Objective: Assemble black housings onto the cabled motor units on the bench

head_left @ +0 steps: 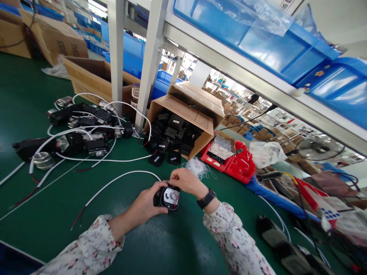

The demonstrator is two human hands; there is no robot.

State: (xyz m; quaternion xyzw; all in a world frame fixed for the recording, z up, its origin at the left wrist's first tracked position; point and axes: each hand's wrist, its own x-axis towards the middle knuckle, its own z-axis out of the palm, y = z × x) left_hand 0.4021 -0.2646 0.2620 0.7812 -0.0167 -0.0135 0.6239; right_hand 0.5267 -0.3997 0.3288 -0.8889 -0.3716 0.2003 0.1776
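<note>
My left hand point(145, 203) is closed round the left side of a small black housing point(177, 206), thumb along its lower edge. Inside the open housing sits a pale plate with a round knob and thin red wires. My right hand point(185, 181) is pinched at the housing's upper edge; whatever lies between its fingertips is hidden. A white cable point(126, 172) runs from the housing's top in an arc to the left and ends in a bare red and a dark wire. A heap of thin clear ties point(197, 168) lies just beyond my right hand.
Black devices with white cables point(86, 131) are piled at left. A tipped cardboard box point(197, 114) spills black covers point(172, 131) onto the green table point(120, 206). Red trays point(239, 172) with screws stand right of it. Metal posts point(116, 57) and blue bins point(258, 42) rise behind.
</note>
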